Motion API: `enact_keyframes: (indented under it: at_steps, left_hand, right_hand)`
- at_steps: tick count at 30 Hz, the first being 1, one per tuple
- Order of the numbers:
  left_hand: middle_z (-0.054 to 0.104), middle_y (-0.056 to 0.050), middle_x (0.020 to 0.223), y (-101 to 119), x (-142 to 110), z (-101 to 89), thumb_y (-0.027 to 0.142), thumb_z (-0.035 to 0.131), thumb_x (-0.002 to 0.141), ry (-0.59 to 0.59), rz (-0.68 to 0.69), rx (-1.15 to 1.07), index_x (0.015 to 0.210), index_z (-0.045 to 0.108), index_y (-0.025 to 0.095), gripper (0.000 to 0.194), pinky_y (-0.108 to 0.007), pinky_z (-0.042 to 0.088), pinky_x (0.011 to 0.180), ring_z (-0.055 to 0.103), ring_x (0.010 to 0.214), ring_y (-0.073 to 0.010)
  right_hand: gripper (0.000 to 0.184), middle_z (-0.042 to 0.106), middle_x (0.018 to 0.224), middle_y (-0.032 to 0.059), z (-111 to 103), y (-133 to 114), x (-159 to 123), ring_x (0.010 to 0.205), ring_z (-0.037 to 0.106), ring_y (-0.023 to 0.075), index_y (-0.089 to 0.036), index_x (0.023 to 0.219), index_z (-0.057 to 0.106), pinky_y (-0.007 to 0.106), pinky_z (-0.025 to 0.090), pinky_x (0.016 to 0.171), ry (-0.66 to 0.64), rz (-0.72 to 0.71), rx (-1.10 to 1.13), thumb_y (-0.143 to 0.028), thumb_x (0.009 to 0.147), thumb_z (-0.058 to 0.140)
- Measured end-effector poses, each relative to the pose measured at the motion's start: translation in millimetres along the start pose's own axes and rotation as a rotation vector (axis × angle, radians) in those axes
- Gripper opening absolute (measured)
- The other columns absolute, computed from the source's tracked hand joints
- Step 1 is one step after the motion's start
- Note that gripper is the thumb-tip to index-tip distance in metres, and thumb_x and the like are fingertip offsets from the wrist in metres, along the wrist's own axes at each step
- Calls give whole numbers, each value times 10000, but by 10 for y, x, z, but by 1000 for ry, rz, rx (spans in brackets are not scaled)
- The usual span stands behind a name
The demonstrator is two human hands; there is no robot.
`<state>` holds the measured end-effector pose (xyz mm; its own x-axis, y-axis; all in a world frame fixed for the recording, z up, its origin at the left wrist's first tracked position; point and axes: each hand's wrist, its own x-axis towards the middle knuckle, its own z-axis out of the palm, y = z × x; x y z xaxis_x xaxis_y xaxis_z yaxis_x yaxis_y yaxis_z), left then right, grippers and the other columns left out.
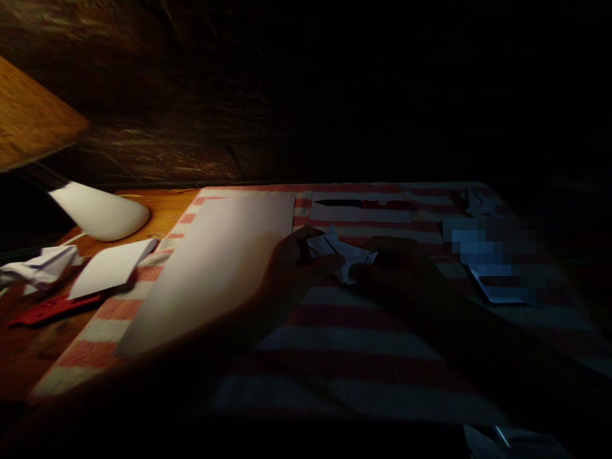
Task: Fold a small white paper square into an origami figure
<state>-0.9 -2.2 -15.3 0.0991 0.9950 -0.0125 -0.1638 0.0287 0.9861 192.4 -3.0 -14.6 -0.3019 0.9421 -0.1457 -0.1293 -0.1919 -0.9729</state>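
A small piece of folded white paper [340, 250] is held up over the striped cloth, with creases and pointed corners showing. My left hand [297, 258] grips its left side, thumb on top. On the other side my right hand [399, 261] is closed on the paper's right edge, though deep shadow hides most of its fingers. A large stack or sheet of white paper [215, 255] lies flat just left of my hands. Beyond them a knife [358, 204] with a dark blade and reddish handle rests on a white paper strip [329, 214].
A red and white striped cloth [109, 310] covers the table. At the left stand a lamp [100, 210], crumpled paper [45, 264], a curved white sheet [109, 268] and a red tool [57, 310]. A lit, pixelated device [497, 290] lies right; crumpled paper [475, 201] is behind it.
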Motion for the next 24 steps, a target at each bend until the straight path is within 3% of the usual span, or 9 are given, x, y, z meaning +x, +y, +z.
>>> enact_keyframes:
  at_steps: [4,19,24]
  left_hand:
    - [709,14,746,8,1,-5,191,874,673,-12,1,-56,888,649,161,313,-198,529,605,649,675,-111]
    - [655,-3,771,-18,-19,-26,167,825,742,-151,-38,-189,886,633,169,241,-221,517,591,616,675,-119]
    - [676,-9,801,-19,-1,-27,156,846,704,-180,-144,-309,898,654,174,273,-226,522,600,636,697,-129]
  right_hand:
    - [182,759,788,22,24,10,-27,680,670,138,-190,832,779,252,514,605,-47,-14,64,-221,695,895]
    - [184,750,768,2,50,14,-61,640,647,122,-217,837,795,237,500,576,-108,-70,130,-187,685,895]
    - [169,743,761,2,35,9,-53,648,642,119,-224,822,803,234,502,578,-133,-69,112,-190,685,896]
